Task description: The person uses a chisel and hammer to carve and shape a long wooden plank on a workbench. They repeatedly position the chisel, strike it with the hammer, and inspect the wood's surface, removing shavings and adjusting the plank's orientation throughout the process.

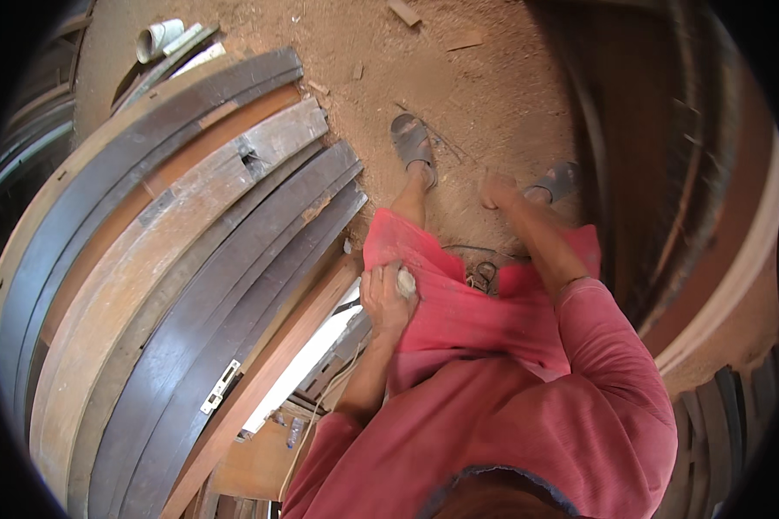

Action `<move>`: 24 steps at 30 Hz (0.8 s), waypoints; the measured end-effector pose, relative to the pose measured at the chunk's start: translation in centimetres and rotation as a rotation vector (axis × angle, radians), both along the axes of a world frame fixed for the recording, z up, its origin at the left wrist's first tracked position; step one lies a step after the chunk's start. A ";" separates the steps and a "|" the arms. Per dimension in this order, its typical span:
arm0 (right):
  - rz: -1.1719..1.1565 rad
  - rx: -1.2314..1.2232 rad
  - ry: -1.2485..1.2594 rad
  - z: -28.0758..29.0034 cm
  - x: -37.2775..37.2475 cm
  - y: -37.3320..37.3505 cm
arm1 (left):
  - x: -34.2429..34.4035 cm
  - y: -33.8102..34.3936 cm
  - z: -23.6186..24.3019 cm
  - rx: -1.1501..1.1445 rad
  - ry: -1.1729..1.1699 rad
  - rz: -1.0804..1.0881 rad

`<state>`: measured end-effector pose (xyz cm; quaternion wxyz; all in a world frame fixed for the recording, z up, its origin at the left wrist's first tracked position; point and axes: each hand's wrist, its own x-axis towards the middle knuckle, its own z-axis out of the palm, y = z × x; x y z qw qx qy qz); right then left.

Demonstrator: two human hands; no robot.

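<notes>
My left hand point(384, 298) rests against the red cloth point(441, 298) over my thigh. Its fingers are curled round a small pale lump point(406, 283), rounded and whitish; what kind of thing it is does not show. My right hand point(497, 188) is stretched forward above the dusty floor, near the right sandal point(556, 180). Motion smears its fingers, so their pose and anything in them cannot be made out.
Several long wooden beams point(225, 251), dark and pale, lie side by side on my left; one bears a metal lock plate point(222, 386). Large dark wooden pieces point(666, 147) stand close on my right, blurred. Wood scraps point(404, 12) and a white pipe piece point(157, 40) lie ahead.
</notes>
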<state>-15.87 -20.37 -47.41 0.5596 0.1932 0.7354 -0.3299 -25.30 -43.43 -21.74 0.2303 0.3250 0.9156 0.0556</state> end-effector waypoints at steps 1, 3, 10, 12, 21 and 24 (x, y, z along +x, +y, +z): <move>0.040 0.043 0.084 -2.9 -0.1 -0.8 | 0.1 -0.3 -0.3 -0.001 0.010 0.015; 0.080 0.049 0.142 -7.4 -1.1 -2.3 | 0.4 -0.9 -0.6 -0.012 0.028 0.042; -0.052 0.200 0.231 -18.7 -2.1 -7.3 | 1.0 -4.1 -1.2 -0.056 0.050 0.077; -0.101 0.279 0.319 -19.5 -2.1 -8.0 | 1.0 -4.8 -1.4 -0.058 0.057 0.069; -0.493 0.199 0.189 -12.1 1.2 -3.9 | -1.0 -3.5 -1.4 0.035 0.059 0.002; -0.689 0.143 0.313 -3.4 3.7 -3.6 | -0.7 -3.9 -1.2 0.025 0.025 0.005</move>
